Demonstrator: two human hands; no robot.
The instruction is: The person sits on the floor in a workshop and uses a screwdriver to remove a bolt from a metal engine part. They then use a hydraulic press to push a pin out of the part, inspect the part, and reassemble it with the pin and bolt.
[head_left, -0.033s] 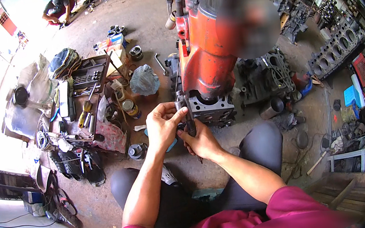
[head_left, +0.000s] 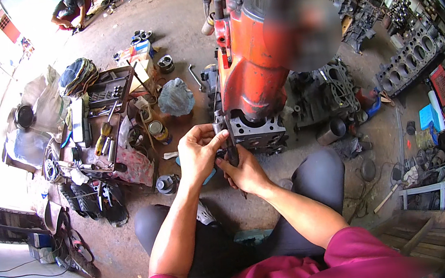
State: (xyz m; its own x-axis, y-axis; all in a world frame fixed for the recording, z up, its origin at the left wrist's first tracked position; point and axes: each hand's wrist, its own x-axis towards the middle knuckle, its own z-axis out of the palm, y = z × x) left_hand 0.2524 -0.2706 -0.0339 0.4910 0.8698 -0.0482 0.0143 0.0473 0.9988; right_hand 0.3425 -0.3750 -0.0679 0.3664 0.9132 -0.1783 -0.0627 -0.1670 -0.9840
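Beside an orange machine [head_left: 252,72], left hand [head_left: 198,154], right hand [head_left: 247,171], each grip closed around a dark metal tool [head_left: 232,152]

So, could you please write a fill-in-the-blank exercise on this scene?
Gripping the dark cylindrical tool, the left hand sits higher in the picture than the ____ hand.
The compartmented tool tray lies to the person's ____.
The multi-bore cylinder block lies near the picture's ____ edge.
Missing words: right; left; right.

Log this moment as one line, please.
left hand: holds dark metal tool, upper part | right hand: holds its lower part | ahead: orange machine, engine block
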